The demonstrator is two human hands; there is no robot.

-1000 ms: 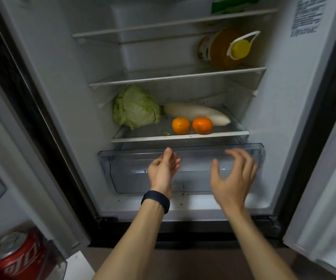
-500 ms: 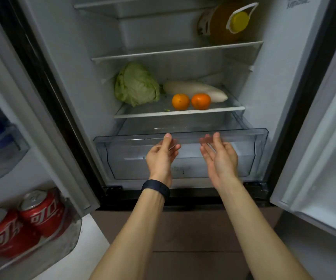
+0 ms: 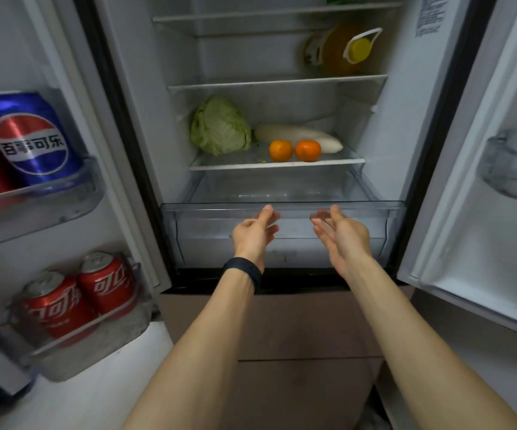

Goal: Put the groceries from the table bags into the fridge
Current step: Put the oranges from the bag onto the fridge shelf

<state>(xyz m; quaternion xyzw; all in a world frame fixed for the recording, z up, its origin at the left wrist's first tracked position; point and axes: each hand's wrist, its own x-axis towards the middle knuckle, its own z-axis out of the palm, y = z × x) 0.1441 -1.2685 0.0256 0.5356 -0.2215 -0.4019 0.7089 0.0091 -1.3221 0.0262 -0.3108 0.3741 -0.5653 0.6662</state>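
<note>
The left door bins hold a blue cola can above and two red cola cans below. In the fridge, the cabbage rests at the left of the lowest shelf. The left hand, with a dark wristband, hangs at the front wall of the pulled-out clear drawer. Its fingers are loosely curled and empty. Contact with the drawer cannot be determined. Two oranges sit side by side in front of the white radish. The right hand is relaxed, palm turned inward, and grasps nothing. An oil bottle lies on the shelf above. The right door bin is clear plastic.
</note>
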